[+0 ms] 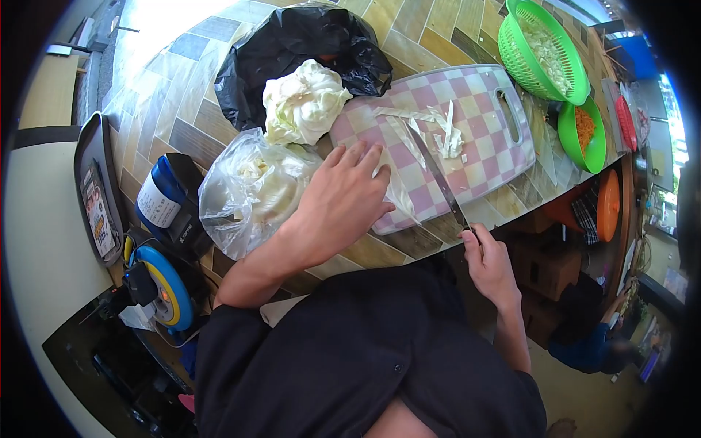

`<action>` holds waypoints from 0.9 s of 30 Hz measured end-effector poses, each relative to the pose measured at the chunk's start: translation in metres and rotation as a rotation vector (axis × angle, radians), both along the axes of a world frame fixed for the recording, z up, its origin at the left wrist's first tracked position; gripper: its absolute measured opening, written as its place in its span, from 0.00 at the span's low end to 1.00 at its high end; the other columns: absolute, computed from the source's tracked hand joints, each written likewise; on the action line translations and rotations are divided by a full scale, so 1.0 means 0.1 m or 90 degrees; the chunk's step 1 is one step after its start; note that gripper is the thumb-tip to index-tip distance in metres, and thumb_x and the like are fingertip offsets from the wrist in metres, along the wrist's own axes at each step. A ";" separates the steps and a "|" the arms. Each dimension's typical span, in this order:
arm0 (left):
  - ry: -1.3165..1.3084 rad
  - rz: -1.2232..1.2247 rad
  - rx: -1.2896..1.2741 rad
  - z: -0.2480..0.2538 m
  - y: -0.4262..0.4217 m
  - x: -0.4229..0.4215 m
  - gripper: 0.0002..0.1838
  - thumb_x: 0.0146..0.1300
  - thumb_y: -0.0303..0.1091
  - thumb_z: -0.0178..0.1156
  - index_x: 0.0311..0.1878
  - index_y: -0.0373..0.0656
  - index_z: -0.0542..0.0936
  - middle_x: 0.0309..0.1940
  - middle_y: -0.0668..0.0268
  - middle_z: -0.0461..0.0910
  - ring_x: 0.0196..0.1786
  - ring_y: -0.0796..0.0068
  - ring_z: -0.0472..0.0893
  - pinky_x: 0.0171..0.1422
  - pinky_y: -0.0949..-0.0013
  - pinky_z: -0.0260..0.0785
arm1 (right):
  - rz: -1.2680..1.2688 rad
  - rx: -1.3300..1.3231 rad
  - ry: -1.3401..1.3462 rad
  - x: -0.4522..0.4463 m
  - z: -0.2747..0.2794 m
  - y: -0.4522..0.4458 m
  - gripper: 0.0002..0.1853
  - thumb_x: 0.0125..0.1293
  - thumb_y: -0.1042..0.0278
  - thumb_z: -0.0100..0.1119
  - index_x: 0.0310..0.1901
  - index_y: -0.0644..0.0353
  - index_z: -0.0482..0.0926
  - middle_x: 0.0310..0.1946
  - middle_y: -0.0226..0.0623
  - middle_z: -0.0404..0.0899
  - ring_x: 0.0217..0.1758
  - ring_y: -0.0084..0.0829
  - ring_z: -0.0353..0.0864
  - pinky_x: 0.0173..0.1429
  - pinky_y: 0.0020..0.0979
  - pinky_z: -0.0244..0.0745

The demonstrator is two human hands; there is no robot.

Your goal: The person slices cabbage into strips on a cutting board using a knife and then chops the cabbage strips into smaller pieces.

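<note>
My right hand (pixel 488 264) grips the handle of a kitchen knife (pixel 442 182), whose blade lies over the checkered cutting board (pixel 485 95). Thin shreds of cabbage (pixel 449 142) are scattered around the blade's tip. Fingers spread, my left hand (pixel 342 193) is over the board's left edge with nothing in its grasp. Just beyond its fingertips sits a pale cabbage head (pixel 303 102). A clear plastic bag (pixel 244 208) holding pale pieces lies beside my left forearm.
A black plastic bag (pixel 292 36) lies behind the cabbage. At the right stand a green colander (pixel 522 62) of shredded cabbage and a green bowl (pixel 595 150) of orange shreds. A blue-and-black device (pixel 171 197) and a dark tray (pixel 91 160) are at the left. The table edge runs below the board.
</note>
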State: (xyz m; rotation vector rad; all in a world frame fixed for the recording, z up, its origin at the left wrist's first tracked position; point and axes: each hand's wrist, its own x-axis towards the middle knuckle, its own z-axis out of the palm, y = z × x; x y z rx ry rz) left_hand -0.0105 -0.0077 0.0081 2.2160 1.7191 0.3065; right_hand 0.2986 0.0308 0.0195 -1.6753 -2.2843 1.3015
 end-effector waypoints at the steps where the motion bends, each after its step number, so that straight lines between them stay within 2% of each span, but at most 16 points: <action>1: -0.003 -0.004 -0.010 0.02 0.00 0.01 0.28 0.70 0.48 0.70 0.63 0.35 0.83 0.72 0.48 0.77 0.76 0.48 0.75 0.81 0.52 0.67 | 0.003 -0.001 0.000 0.02 0.00 -0.01 0.13 0.85 0.60 0.55 0.53 0.65 0.78 0.20 0.53 0.72 0.23 0.55 0.77 0.30 0.45 0.65; 2: -0.004 -0.008 -0.020 0.04 -0.01 0.00 0.28 0.70 0.49 0.70 0.63 0.35 0.83 0.71 0.49 0.78 0.76 0.49 0.75 0.80 0.52 0.68 | 0.005 -0.002 0.002 0.02 -0.01 -0.02 0.13 0.85 0.60 0.55 0.53 0.65 0.78 0.20 0.54 0.72 0.24 0.55 0.77 0.31 0.45 0.66; 5: 0.001 -0.019 -0.064 0.07 -0.03 0.02 0.28 0.70 0.49 0.70 0.63 0.35 0.83 0.69 0.50 0.80 0.74 0.50 0.77 0.78 0.52 0.69 | -0.016 -0.051 0.044 0.00 0.01 -0.05 0.16 0.88 0.60 0.50 0.52 0.67 0.80 0.17 0.38 0.70 0.19 0.26 0.70 0.29 0.34 0.65; 8: 0.000 -0.019 -0.093 0.07 -0.03 0.03 0.28 0.71 0.49 0.69 0.63 0.35 0.83 0.68 0.51 0.81 0.73 0.51 0.78 0.78 0.53 0.69 | 0.009 -0.051 0.014 -0.03 0.08 -0.06 0.16 0.87 0.60 0.51 0.53 0.67 0.81 0.17 0.40 0.70 0.19 0.28 0.69 0.29 0.34 0.64; 11: 0.003 -0.018 -0.092 0.05 -0.03 0.04 0.28 0.71 0.49 0.69 0.63 0.35 0.83 0.68 0.51 0.81 0.73 0.52 0.78 0.78 0.53 0.70 | 0.025 -0.055 -0.023 -0.12 0.23 -0.06 0.15 0.85 0.59 0.55 0.53 0.66 0.79 0.23 0.57 0.77 0.30 0.61 0.81 0.35 0.49 0.70; 27: 0.002 -0.020 -0.064 0.07 -0.10 0.04 0.28 0.69 0.48 0.70 0.62 0.34 0.83 0.68 0.46 0.80 0.73 0.49 0.78 0.77 0.54 0.70 | 0.028 -0.120 -0.062 -0.22 0.28 -0.13 0.16 0.85 0.59 0.54 0.55 0.65 0.79 0.25 0.59 0.79 0.34 0.63 0.82 0.40 0.53 0.72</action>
